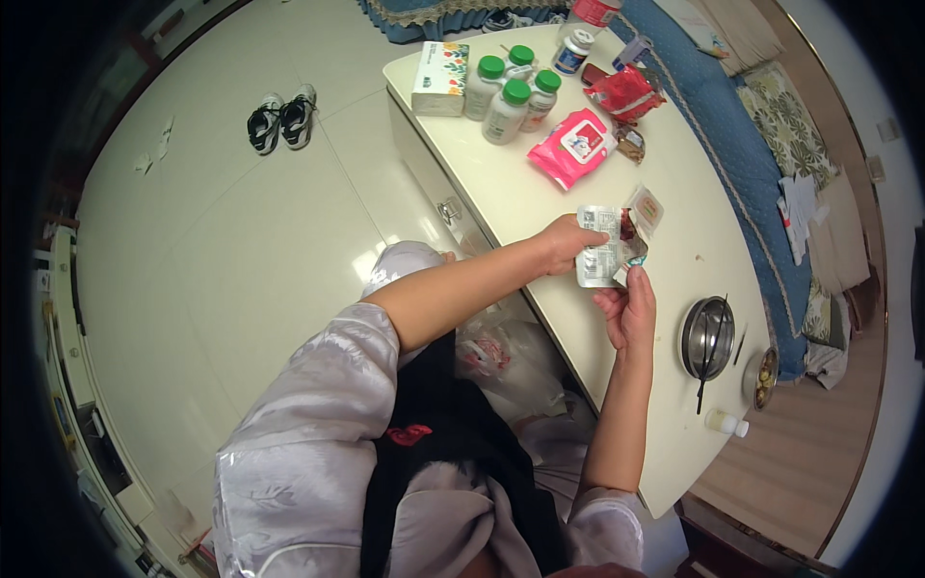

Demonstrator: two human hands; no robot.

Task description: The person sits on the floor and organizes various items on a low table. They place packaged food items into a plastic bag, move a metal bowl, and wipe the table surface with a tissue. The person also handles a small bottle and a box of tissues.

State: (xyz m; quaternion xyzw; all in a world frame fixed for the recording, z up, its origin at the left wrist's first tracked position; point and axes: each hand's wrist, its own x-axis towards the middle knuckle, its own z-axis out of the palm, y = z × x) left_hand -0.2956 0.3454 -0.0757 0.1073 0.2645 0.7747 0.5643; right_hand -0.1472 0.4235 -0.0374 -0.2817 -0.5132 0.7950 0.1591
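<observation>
My left hand (567, 244) grips a silver foil food pouch (596, 260) by its left side, thumb on top of the printed back. Its upper right edge looks torn, and a dark reddish patch shows there. At the lower right corner, my right hand (630, 302) pinches a flap of the pouch between thumb and fingers. Both hands are above the cream table (679, 267). Just beyond the pouch lies a small clear packet (645, 212) with a tan and red label. What is inside the pouch cannot be made out.
Farther up the table are pink wet wipes (574, 148), green-capped bottles (506, 112), a tissue pack (439, 79) and a red packet (627, 94). To the right stand a metal bowl (699, 343) with chopsticks across it, a food bowl (761, 379) and a small bottle (725, 423) lying down.
</observation>
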